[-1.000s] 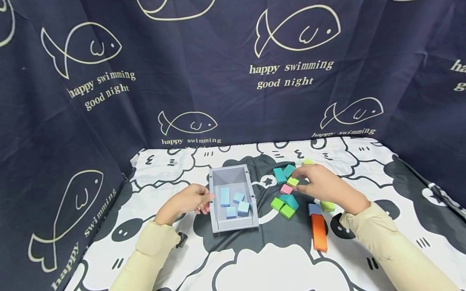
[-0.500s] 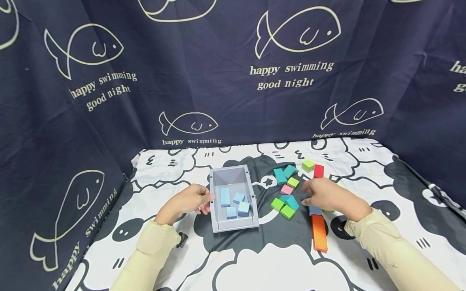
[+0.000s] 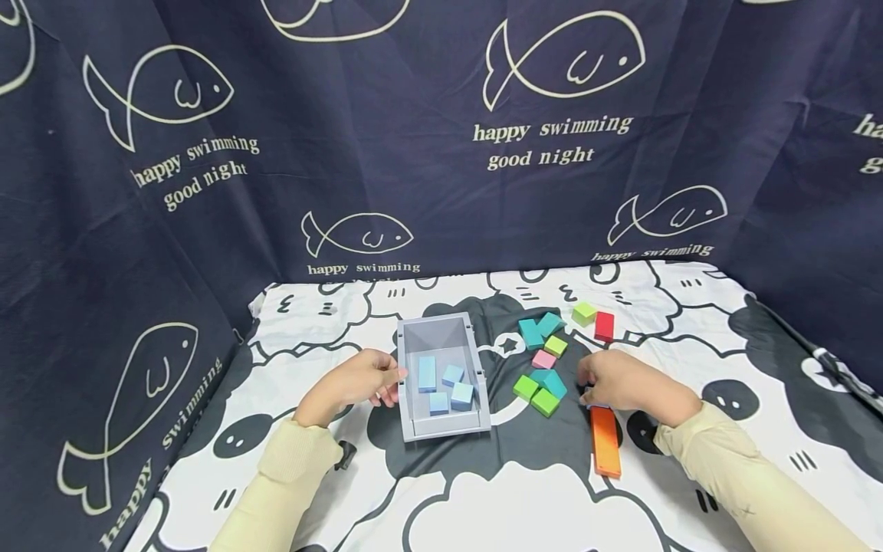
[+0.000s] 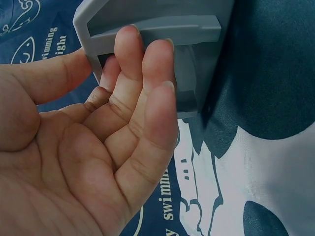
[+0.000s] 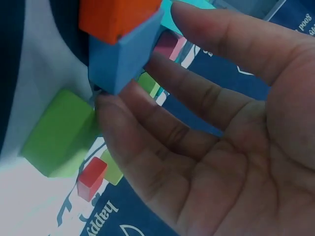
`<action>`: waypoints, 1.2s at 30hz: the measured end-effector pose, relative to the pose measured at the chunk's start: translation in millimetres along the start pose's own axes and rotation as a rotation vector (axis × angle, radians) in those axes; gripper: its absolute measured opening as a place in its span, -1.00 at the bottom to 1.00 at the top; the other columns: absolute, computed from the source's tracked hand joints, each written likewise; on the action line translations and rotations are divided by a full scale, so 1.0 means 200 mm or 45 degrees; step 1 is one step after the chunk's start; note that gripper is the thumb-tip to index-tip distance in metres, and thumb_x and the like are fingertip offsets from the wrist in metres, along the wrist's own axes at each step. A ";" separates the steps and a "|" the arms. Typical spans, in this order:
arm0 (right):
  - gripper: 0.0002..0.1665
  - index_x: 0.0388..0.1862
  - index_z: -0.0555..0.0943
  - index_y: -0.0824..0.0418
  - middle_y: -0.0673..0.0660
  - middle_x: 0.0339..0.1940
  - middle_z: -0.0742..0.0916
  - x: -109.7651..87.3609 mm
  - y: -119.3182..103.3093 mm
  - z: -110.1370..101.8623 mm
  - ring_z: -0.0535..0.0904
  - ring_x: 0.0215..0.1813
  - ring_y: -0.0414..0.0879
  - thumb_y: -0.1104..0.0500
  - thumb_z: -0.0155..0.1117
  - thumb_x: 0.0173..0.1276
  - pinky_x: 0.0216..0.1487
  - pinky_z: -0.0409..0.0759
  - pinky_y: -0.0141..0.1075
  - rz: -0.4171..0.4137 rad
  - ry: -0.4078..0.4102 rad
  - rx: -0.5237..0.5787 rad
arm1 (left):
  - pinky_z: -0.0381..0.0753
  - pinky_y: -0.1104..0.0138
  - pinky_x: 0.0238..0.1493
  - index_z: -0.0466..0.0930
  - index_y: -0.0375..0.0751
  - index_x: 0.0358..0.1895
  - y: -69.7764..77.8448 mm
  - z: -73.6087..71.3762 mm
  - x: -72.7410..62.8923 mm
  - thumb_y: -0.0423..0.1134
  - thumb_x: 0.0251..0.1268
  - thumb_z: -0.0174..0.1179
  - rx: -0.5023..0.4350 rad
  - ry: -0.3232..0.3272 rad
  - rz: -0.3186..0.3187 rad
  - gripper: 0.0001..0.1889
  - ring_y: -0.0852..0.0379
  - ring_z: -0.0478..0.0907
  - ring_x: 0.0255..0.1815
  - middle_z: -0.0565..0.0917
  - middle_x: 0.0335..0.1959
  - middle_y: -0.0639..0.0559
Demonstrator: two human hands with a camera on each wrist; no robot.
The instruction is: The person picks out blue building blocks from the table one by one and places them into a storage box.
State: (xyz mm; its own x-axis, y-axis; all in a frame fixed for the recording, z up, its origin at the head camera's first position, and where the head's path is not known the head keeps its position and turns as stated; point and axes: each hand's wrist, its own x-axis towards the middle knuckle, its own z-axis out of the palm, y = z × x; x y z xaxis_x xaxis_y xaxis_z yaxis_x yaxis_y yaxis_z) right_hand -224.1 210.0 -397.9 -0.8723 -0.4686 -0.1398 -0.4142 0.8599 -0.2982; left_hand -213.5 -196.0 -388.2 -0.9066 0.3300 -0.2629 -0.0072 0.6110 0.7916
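Observation:
In the head view my left hand (image 3: 359, 379) holds the left rim of a grey plastic box (image 3: 405, 429). Its thumb lies at the rim, with the fingers bent against the outer wall (image 4: 197, 29), as the left wrist view shows. Several light blue blocks (image 3: 427, 373) lie inside the box. My right hand (image 3: 624, 383) is over a blue block (image 5: 123, 54) that adjoins a long orange block (image 3: 605, 442). In the right wrist view its fingertips reach the blue block's edge, while the thumb appears apart from it. The hand hides most of this block from the head camera.
Between box and right hand lie teal blocks (image 3: 531, 333), a pink block (image 3: 543, 359) and green blocks (image 3: 545, 402). Farther back are a red block (image 3: 604, 326) and a lime block (image 3: 583, 313). Another green block (image 5: 61, 132) sits near the right fingers. A dark curtain (image 3: 441, 153) hangs behind.
My right hand has moved from the lime and pink blocks toward the near right, down to the blue block, uncovering the red block. The left hand and the box have stayed put.

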 end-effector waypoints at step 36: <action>-0.83 -0.40 0.67 0.25 0.01 -0.53 0.63 0.00 -0.02 0.03 0.45 -0.43 -0.07 0.30 0.50 0.03 -0.34 0.48 -0.22 0.071 0.010 0.027 | 0.58 0.26 -0.43 0.52 -0.31 -0.41 0.00 0.00 -0.01 -0.25 0.48 0.10 -0.009 0.019 0.009 -0.74 0.09 0.63 -0.52 0.65 -0.55 -0.05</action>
State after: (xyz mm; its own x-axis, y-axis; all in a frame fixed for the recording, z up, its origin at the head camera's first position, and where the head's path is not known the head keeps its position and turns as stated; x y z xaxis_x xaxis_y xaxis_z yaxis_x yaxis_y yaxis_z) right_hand -221.2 205.3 -403.0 -0.8957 -0.4187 -0.1497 -0.3595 0.8800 -0.3105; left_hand -211.4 -195.6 -387.7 -0.9130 0.3234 -0.2487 -0.0035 0.6034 0.7974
